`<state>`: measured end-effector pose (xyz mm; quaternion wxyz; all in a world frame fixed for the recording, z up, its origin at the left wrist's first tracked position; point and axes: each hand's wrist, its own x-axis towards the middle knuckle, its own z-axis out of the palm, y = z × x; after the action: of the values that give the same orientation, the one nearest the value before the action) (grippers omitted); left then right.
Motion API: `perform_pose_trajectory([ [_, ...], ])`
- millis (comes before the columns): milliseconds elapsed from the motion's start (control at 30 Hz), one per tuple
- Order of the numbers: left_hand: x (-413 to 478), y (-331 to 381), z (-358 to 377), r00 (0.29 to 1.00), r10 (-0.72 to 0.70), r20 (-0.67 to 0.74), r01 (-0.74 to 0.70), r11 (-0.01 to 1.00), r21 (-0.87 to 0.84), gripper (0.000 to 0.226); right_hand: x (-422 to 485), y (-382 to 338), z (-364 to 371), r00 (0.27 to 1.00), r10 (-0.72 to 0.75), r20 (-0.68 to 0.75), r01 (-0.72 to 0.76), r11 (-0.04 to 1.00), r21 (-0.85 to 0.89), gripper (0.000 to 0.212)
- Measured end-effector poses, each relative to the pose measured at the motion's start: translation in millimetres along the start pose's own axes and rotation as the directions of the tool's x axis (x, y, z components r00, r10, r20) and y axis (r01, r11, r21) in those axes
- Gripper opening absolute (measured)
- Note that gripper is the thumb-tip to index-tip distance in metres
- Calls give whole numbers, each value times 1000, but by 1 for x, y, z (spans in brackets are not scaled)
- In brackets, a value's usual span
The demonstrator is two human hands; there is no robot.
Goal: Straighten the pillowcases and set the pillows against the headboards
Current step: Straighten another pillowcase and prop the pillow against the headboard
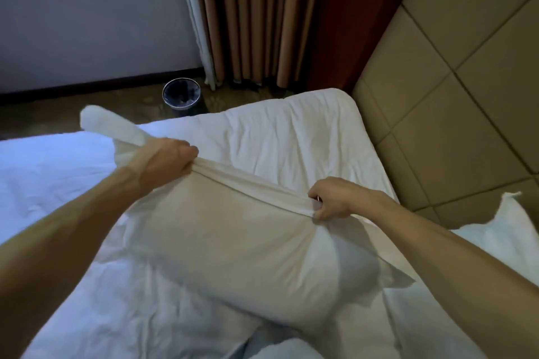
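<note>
The top edge of the pillow (233, 242) was pinched taut between the left hand (166, 160) and right hand (335, 198), above the bed (43, 172).

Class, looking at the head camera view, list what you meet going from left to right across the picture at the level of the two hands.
Left hand gripping the white pillowcase edge → taut cream pillowcase hem → right hand → beige padded panelled headboard.

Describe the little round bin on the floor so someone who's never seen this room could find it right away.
Start at the brown curtains hanging in the corner beyond the bed. Look at the floor just left of their lower edge, where the pale wall's dark skirting ends. The bin stands there: small, round, open-topped, with a shiny metal rim, the only container on the floor.
</note>
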<state>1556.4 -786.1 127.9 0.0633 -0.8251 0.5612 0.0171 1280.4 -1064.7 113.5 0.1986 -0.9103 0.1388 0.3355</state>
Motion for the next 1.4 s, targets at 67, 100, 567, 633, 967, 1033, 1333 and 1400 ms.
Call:
perform_pose_trajectory([
  [67,12,4,-19,1000,-20,-14,20,999,40,3,-9,4,-14,1000,-1,3,1,1000,4,35],
  [100,17,6,-29,999,-30,-14,31,999,43,5,-14,6,-22,1000,0,-4,0,1000,-3,35],
  [567,104,-4,-56,972,230,45,-231,973,25,6,-80,-7,-42,955,216,-205,-228,973,-37,29],
  [633,120,5,-50,950,308,48,-309,950,34,8,-88,-8,-38,928,291,-232,-317,944,-86,27],
  [967,163,3,9,857,513,50,-510,858,-66,22,-63,-14,21,696,574,-431,-639,769,-9,10],
  [1033,162,-14,20,879,475,51,-472,880,-58,35,-60,-16,22,684,595,-422,-637,769,53,11],
  [1333,171,-44,29,926,376,-17,-374,915,-147,40,-56,-19,18,684,634,-361,-640,759,121,24],
  [1400,172,-43,28,903,430,22,-422,895,-145,38,-55,-23,20,682,632,-367,-649,755,95,16],
])
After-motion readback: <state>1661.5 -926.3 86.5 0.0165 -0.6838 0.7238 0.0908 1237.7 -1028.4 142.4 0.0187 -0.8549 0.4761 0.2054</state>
